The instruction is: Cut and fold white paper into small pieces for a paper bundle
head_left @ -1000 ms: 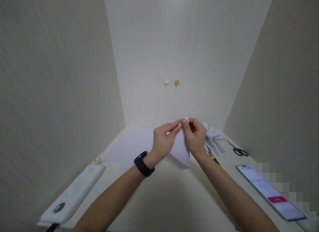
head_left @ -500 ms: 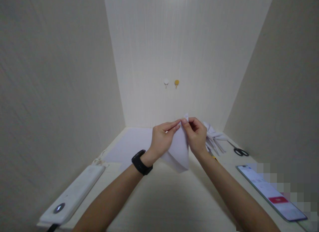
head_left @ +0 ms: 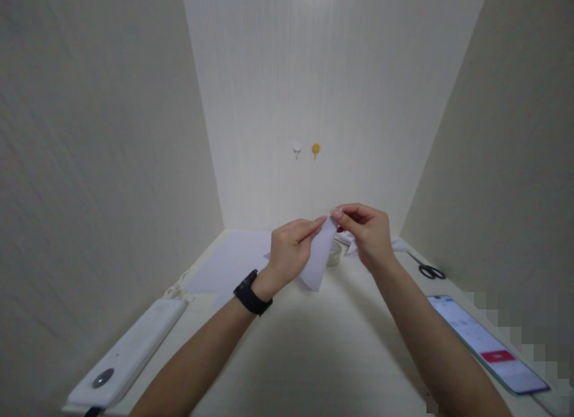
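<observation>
One folded paper (head_left: 317, 261), two hands pinching.

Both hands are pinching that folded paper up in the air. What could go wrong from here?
The left hand and right hand grip the folded paper only near its top, unsupported, so a crease may come out crooked or the tip may tear. A small tape roll sits just below and could get knocked. The phone lies near the right forearm, so it could get nudged.
</observation>
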The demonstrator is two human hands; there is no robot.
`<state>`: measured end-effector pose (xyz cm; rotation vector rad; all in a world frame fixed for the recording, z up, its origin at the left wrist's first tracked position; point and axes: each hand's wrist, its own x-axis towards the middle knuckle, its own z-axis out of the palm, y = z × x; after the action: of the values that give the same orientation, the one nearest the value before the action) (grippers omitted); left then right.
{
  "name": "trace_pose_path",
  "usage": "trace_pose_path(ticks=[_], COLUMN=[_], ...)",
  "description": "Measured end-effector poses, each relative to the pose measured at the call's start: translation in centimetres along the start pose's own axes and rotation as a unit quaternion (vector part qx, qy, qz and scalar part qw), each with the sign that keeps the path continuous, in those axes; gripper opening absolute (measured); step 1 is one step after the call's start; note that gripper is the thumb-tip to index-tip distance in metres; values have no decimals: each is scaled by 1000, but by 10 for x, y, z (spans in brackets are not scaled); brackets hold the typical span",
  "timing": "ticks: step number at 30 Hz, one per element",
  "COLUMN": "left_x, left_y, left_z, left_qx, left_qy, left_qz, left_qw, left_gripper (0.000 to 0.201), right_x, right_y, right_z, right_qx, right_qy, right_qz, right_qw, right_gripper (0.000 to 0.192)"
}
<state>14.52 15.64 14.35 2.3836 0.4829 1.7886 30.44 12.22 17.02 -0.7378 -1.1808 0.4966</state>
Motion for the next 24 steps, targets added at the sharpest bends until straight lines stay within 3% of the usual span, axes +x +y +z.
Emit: trace_pose_path(ticks=[9, 24], left_x=[-4, -2], left_y=[-2, 2], left_z=[-2, -4], left_qx=[43, 48], left_qy=[10, -3], left_qz=[50, 40], left_qw=[998, 998], left_gripper=[39, 37], right_x=[0, 0], right_y=[-5, -5], right_z=[-1, -4], right_qx=[11, 7], right_qy=[11, 31], right_qz=[6, 25], right_qw=[1000, 999], right_gripper=[21, 24])
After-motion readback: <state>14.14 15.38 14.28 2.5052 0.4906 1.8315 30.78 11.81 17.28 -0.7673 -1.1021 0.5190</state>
